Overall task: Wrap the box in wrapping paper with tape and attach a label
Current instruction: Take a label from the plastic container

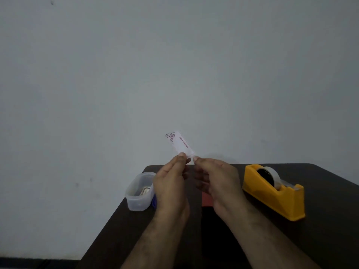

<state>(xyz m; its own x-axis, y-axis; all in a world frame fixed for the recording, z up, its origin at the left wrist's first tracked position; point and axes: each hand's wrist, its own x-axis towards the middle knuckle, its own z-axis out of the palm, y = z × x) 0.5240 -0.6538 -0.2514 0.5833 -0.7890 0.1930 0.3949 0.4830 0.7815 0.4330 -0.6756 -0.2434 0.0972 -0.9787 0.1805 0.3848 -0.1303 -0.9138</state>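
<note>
A small white label [179,142] with purple print and the words "Best Wishes" is held up above the dark table [330,220]. My left hand [171,183] pinches its lower edge and my right hand [215,181] pinches the same end just to the right. Between and below my hands a strip of a red thing [206,199] lies on the table, mostly hidden by my right hand; I cannot tell if it is the wrapped box. A yellow tape dispenser [275,193] with a roll of clear tape stands to the right.
A small translucent plastic tub [138,193] with some small items inside stands near the table's left edge, with something blue [154,201] beside it behind my left wrist. A plain grey wall fills the background.
</note>
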